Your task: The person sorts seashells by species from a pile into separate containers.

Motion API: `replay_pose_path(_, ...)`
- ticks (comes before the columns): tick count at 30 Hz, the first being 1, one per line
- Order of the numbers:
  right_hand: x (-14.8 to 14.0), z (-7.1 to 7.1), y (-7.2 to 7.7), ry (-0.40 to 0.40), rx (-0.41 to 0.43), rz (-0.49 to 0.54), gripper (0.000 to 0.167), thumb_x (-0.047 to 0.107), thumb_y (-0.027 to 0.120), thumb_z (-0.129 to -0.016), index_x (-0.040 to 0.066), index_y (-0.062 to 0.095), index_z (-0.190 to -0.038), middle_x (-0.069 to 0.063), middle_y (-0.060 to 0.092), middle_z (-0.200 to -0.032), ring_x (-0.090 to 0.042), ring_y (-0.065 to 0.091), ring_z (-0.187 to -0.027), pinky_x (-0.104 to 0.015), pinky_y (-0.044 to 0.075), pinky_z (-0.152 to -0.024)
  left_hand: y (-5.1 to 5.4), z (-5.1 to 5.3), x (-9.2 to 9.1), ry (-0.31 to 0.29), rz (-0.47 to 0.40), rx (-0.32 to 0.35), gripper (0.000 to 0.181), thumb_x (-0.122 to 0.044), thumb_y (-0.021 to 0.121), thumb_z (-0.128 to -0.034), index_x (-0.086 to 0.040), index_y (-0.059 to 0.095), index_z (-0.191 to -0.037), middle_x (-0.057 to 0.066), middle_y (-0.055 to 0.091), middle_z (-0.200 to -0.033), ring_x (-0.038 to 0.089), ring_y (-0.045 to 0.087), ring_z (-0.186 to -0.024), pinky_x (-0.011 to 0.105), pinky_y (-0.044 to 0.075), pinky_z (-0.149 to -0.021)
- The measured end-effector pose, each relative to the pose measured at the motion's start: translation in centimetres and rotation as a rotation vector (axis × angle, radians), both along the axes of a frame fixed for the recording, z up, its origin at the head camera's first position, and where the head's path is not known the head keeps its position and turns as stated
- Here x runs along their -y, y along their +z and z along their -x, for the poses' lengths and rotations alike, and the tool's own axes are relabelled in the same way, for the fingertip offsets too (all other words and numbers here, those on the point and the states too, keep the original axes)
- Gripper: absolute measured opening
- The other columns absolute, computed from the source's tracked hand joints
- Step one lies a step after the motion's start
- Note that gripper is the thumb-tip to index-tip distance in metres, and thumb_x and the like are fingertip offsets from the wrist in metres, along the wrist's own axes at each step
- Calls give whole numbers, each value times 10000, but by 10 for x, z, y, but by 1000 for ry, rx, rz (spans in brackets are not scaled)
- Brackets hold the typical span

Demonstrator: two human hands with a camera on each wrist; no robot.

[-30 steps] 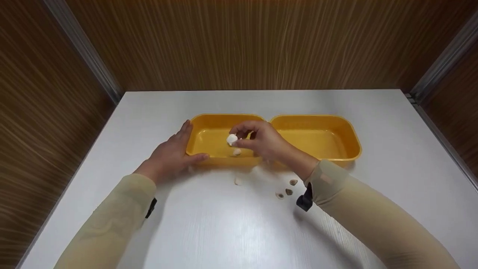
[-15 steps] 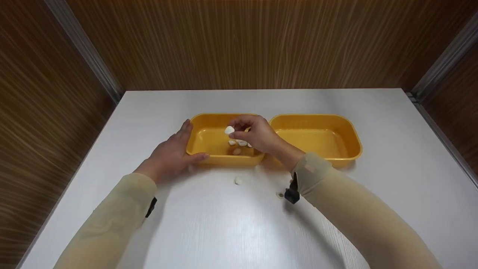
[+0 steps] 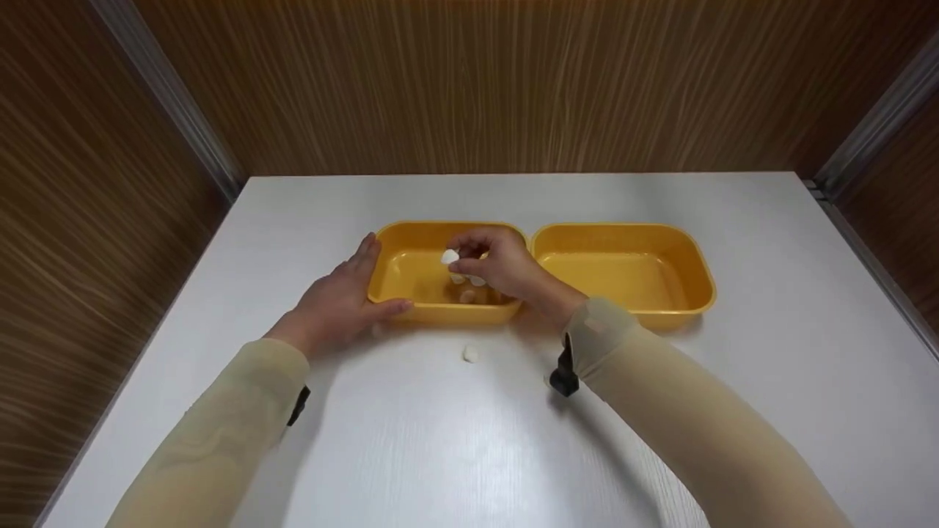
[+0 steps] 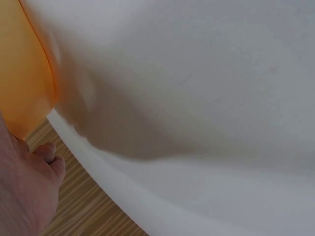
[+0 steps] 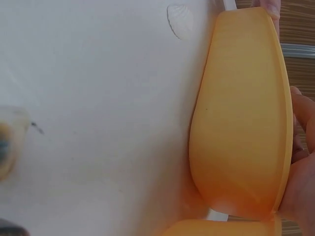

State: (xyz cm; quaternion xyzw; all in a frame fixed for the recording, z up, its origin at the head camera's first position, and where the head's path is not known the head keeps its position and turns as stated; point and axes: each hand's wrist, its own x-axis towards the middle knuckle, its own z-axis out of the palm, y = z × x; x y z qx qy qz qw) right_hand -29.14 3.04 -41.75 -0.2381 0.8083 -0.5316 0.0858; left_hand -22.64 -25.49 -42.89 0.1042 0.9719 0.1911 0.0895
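Head view: right hand (image 3: pixel 506 265) pinches 1 white shell (image 3: pixel 450 257) over the left tray (image 3: pixel 403 271); a sloppy pinch could drop it. Pale shells (image 3: pixel 477 280) sit inside, right tray (image 3: pixel 609 279) just beside. Left hand (image 3: pixel 334 302) lies straight-fingered against the left tray, no pinch.

Left wrist: pushing could nudge that tray.

Right wrist: stray shell (image 5: pixel 180 22) on the table (image 5: pixel 108 88).

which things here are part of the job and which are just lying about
Seems in use: right hand, white piece it holds, left yellow tray, left hand at its edge.
Seems just lying about: right yellow tray, shell on table.
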Motion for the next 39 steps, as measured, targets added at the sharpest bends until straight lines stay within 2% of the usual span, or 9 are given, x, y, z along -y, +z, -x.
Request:
replay_pose_path(6,1,2,-2,20,-3,-70,239,80,821,-942,60,780,-1176,-47,699,-1006,-179,601,-914,-246,512,-768,0,0,-1,20,3,1,1213,-860,536,-901,-172,-43,-1716,-48,-85,-1776,323,195,-1611,532,231,-1275)
replay_pose_path(11,2,2,-2,24,24,-112,258,98,825,-941,73,782,-1194,-59,703,-1039,-202,611,-940,-265,539,-748,0,0,0,-1,9,-7,1234,-883,508,-894,-140,-40,-1713,-35,-98,-1775,346,187,-1610,551,232,-1270)
replay_pose_path(14,3,2,-2,26,14,-160,309,119,823,-946,62,767,-1245,-105,716,-1151,-276,615,-1063,-312,528,-869,0,0,0,-6,16,-7,1255,-910,488,-876,-136,-35,-1714,-32,-99,-1776,352,189,-1609,556,233,-1268)
replay_pose_path(17,2,2,-1,24,2,-203,358,139,814,-959,56,744,-1300,-121,706,-1286,-331,578,-1207,-373,468,-1029,0,0,-1,5,15,-7,1249,-904,503,-875,-150,-28,-1717,-33,-84,-1778,338,196,-1609,546,232,-1271)
replay_pose_path(20,2,2,-1,13,-1,-193,361,136,795,-975,55,730,-1322,-103,699,-1337,-338,569,-1263,-413,455,-1088,0,0,-1,14,12,-7,1230,-878,532,-886,-168,-28,-1719,-38,-76,-1779,329,198,-1610,542,232,-1273)
replay_pose_path(28,-1,-7,7,-28,-48,-59,313,125,774,-992,57,739,-1296,-175,694,-1273,-279,606,-1142,-369,519,-975,1,0,-1,1,12,-6,1232,-884,517,-889,-162,-45,-1715,-25,-87,-1778,340,182,-1612,552,226,-1272)
replay_pose_path(35,-9,-25,23,4,-85,-9,305,118,775,-991,95,737,-1293,-75,701,-1118,-208,658,-999,-290,573,-773,1,0,-1,-6,-2,-13,1258,-912,493,-872,-154,-58,-1711,-9,-76,-1778,342,177,-1613,554,222,-1272)
replay_pose_path(39,-13,-36,28,40,-100,22,305,93,786,-976,71,742,-1277,-53,716,-1043,-200,668,-942,-308,566,-774,0,0,-1,-7,-9,-10,1246,-890,513,-885,-147,-49,-1712,-18,-80,-1777,338,180,-1612,547,227,-1272)
